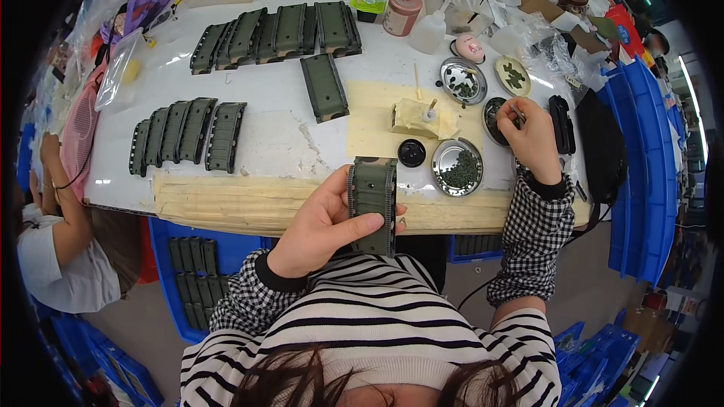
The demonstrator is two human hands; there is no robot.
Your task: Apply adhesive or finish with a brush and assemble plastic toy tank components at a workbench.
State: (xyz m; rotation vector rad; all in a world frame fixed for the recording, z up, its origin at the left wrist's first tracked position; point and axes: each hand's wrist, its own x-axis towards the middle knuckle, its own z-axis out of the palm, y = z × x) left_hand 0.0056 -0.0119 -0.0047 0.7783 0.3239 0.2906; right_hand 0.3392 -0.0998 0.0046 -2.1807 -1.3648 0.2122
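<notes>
My left hand [320, 222] is closed round a long dark green plastic part [373, 188], ribbed across its face and toothed along both sides. It is held upright at the table's front edge, my thumb across its lower half. My right hand [528, 132] is pinched over a round dish [490, 126] with small dark pieces in it. Something thin and greyish shows at the fingertips, too small to name. Close by are a metal dish [437, 169] heaped with small green pieces, a black round pot [411, 153] and a block wrapped in yellowish tape [411, 122].
Similar green parts stand in rows at the back [290, 30] and left [177, 132]; a single one [324, 87] lies mid-table. Another metal dish [462, 68], a cream dish [520, 84], a pink tin [402, 13] and a squeeze bottle [428, 32] stand at right. A co-worker's arm [64, 203] is left.
</notes>
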